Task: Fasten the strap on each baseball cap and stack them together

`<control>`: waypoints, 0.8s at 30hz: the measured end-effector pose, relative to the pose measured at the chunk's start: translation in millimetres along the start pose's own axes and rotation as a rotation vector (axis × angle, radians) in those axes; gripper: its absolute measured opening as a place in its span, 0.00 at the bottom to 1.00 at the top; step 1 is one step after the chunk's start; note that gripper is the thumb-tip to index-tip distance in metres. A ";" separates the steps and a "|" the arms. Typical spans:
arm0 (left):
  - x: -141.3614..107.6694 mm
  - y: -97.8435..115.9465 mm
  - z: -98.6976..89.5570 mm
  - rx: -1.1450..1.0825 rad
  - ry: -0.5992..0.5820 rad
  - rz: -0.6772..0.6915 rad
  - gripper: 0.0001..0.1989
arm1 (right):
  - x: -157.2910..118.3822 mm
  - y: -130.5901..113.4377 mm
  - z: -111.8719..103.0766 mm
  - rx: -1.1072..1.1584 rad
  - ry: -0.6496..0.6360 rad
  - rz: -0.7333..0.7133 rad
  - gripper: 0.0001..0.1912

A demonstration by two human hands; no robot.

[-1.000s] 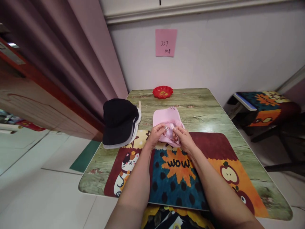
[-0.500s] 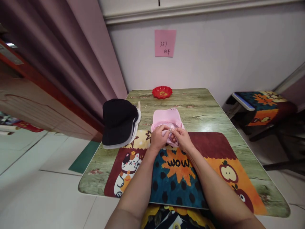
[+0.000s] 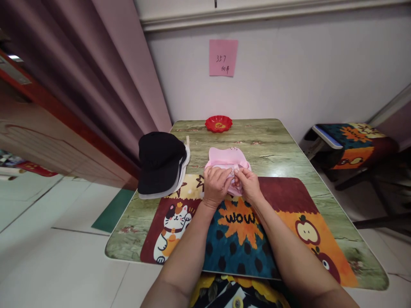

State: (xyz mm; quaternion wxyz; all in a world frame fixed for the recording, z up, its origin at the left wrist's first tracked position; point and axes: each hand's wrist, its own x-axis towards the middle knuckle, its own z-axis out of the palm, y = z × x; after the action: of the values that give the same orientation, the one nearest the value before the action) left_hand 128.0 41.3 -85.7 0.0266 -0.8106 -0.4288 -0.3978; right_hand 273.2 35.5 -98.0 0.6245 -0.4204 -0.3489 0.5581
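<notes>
A pink cap (image 3: 226,156) lies at the middle of the table, its brim toward the wall and its back edge toward me. My left hand (image 3: 216,183) is closed on the near left part of the cap, fingers bent over its strap. From the other side my right hand (image 3: 248,182) pinches the strap near a small pale buckle (image 3: 232,173). Both hands cover much of the cap's near side, so the strap's full run is hidden. To the left, a black cap (image 3: 160,162) rests on top of pale caps.
On the green wood-patterned table (image 3: 257,145) lies a colourful mat (image 3: 244,252). A red scalloped dish (image 3: 218,123) stands near the wall. Pink paper (image 3: 223,57) hangs on the wall. A curtain (image 3: 128,64) borders the left, and a second small table (image 3: 356,141) stands at right.
My left hand has turned so its back faces up more, fingers further over the cap. The pink cap has shifted slightly right; my right hand still pinches at the strap.
</notes>
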 end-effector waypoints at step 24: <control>3.8 -11.3 0.8 -0.462 0.198 -0.156 0.11 | -2.9 -4.9 5.6 0.079 -0.070 0.091 0.19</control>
State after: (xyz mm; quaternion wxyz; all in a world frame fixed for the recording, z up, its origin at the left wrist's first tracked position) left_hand 121.5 51.3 -87.1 -0.1483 -0.7167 -0.3830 -0.5636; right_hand 269.7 33.3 -91.1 0.6021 -0.3910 -0.3287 0.6136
